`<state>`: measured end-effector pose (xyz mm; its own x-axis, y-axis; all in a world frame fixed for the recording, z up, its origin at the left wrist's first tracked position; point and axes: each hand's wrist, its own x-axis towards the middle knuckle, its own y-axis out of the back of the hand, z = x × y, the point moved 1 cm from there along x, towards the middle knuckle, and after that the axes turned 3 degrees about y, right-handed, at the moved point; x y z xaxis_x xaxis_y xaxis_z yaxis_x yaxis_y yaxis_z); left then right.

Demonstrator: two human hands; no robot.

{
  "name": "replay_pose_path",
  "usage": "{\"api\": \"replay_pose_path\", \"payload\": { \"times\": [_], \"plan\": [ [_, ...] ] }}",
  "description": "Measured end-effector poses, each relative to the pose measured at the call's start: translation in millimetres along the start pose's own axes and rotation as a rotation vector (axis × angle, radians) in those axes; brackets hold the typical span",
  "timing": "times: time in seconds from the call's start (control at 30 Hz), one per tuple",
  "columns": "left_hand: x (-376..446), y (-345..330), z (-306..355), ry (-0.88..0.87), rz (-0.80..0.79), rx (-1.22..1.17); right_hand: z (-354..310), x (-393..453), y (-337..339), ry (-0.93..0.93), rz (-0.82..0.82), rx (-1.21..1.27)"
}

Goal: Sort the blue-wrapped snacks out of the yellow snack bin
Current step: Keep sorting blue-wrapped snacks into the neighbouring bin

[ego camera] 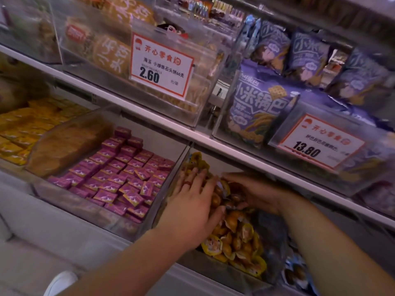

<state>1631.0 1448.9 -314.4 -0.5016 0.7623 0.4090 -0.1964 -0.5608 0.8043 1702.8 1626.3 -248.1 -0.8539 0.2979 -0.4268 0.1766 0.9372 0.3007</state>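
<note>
Snack shop: price tags [161, 66], stocked shelves [136, 107]

Left price card [160, 64] reads 2.60; right price card [316, 142] reads 13.80.

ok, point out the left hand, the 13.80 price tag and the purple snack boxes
left hand [193, 207], head view, back of the hand
13.80 price tag [318, 141], head view, middle of the card
purple snack boxes [119, 178], head view, middle of the pile

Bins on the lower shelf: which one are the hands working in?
The yellow snack bin, rightmost of the open bins. Both the left hand and right hand are in its yellow packets; the purple-box bin beside it goes untouched.
</note>
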Motion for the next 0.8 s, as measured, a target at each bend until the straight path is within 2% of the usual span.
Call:
{"api": "replay_pose_path", "payload": {
  "times": [0.1, 0.23, 0.4, 0.47, 0.53, 0.6, 0.7, 0.8],
  "plan": [
    [2.9, 3.2, -1.8, -0.036, -0.083, -0.109, 4.4, -20.0, -5.0, 0.064, 0.009, -0.009],
    [11.1, 9.2, -3.3, 0.011, -0.044, -0.25, 12.5, -36.2, -17.4, 0.11, -0.018, 0.041],
    [16.2, 12.2, -9.6, 0.056, 0.019, -0.394, 26.0, -38.1, -26.4, 0.163, 0.141, -0.065],
    [17.5, 13.5, -9.6, 0.118, 0.079, -0.451, 33.4, -39.1, -25.4, 0.165, 0.226, -0.277],
    [18.5, 14.5, -8.5, 0.145, 0.119, -0.461, 37.8, -38.8, -29.5, 0.206, 0.274, -0.476],
    [18.7, 14.1, -8.2, 0.146, 0.092, -0.447, 39.2, -36.7, -36.5, 0.249, 0.285, -0.528],
    [17.8, 12.8, -10.6, 0.14, -0.005, -0.373, 40.2, -32.9, -40.2, 0.275, 0.296, -0.513],
    [15.1, 10.8, -10.7, 0.072, -0.084, -0.299, 37.3, -33.2, -39.1, 0.32, 0.38, -0.398]
  ]
}}
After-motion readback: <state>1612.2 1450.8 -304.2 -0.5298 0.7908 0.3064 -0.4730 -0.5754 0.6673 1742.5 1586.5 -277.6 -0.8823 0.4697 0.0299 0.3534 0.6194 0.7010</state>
